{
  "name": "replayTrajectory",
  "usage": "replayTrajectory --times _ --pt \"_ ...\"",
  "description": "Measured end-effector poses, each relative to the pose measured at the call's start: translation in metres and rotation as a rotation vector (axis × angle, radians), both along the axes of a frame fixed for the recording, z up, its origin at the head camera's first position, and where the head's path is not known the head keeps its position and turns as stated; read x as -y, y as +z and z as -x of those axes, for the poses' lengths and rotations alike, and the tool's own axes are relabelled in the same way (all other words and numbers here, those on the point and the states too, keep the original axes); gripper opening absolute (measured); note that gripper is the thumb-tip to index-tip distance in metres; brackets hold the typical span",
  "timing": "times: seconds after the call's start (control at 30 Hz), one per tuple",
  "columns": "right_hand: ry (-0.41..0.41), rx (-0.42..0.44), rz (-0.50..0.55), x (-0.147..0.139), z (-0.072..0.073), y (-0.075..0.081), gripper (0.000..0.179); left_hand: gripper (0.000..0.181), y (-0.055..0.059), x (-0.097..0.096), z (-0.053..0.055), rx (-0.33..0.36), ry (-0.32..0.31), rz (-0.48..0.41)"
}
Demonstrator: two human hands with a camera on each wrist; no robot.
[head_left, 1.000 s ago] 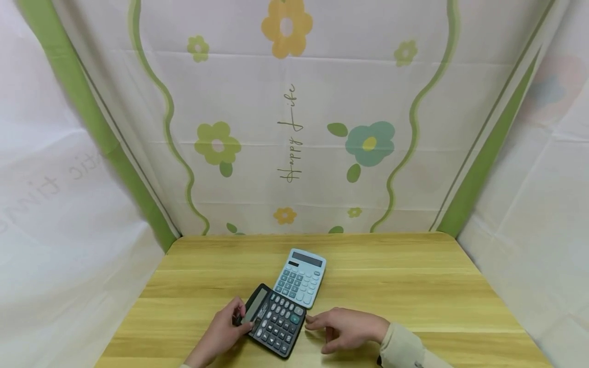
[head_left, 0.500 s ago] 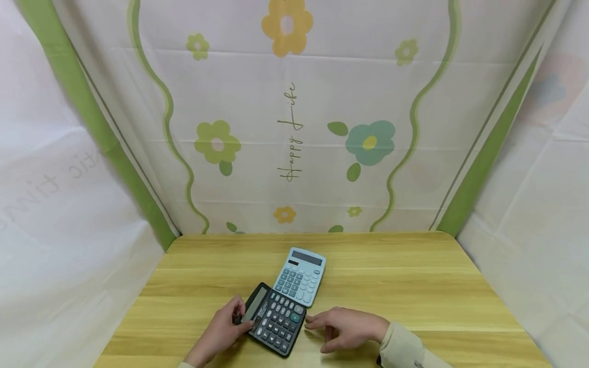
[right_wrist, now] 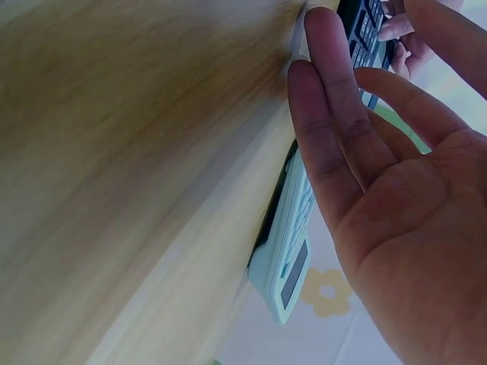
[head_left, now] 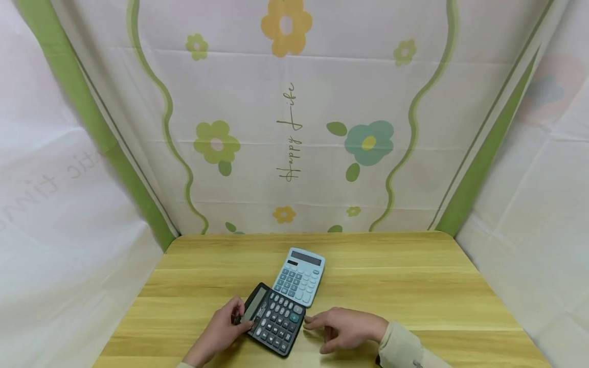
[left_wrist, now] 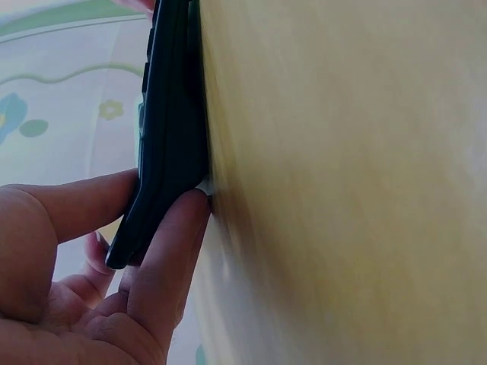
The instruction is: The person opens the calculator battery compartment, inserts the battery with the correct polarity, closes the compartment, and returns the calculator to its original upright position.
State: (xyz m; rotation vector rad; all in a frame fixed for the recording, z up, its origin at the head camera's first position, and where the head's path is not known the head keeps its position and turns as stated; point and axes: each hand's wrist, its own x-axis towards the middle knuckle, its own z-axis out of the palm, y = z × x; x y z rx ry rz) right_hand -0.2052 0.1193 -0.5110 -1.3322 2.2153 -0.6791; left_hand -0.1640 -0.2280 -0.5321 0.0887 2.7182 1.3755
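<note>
A black calculator [head_left: 277,322] lies turned sideways on the wooden table, its display end toward the left. My left hand [head_left: 222,327] pinches that end, thumb on top and fingers beneath; in the left wrist view the grip wraps the thin edge of the black calculator [left_wrist: 171,114]. A light blue calculator [head_left: 300,278] sits just beyond, its lower left corner meeting or slightly covered by the black one. At the black calculator's right edge my right hand [head_left: 345,327] holds its fingers extended. Whether the fingertips touch that edge I cannot tell.
The wooden table [head_left: 391,276] has bare surface on both sides of the calculators. White cloth with printed flowers [head_left: 322,92] hangs behind its far edge, and similar cloth walls [head_left: 529,194] close in the sides.
</note>
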Motion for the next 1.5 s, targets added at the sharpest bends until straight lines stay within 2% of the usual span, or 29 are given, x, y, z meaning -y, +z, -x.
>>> replayTrajectory --times 0.27,0.43,0.7,1.07,1.2,1.33,1.5 --pt "0.009 -0.027 -0.007 0.002 0.0 -0.002 0.057 0.038 0.0 0.002 0.0 0.007 0.008 -0.001" --pt "0.018 -0.014 -0.017 0.009 -0.001 0.002 0.057 0.038 0.0 0.008 0.0 0.009 0.012 0.008" --pt "0.088 -0.036 -0.046 0.034 0.002 0.004 0.058 0.037 0.003 0.03 0.003 0.013 0.07 0.036" --pt "0.16 -0.132 -0.125 0.073 0.009 0.005 0.061 0.036 0.008 0.06 0.013 0.008 0.125 0.084" --pt "0.151 -0.163 -0.125 0.079 0.011 0.006 0.065 0.035 0.007 0.067 0.02 -0.022 0.144 0.098" --pt "0.09 -0.191 -0.115 0.079 0.015 0.01 0.069 0.032 0.006 0.07 0.028 -0.031 0.145 0.095" --pt "0.023 -0.194 -0.091 0.076 0.023 0.014 0.068 0.03 0.008 0.075 0.035 -0.005 0.162 0.095"
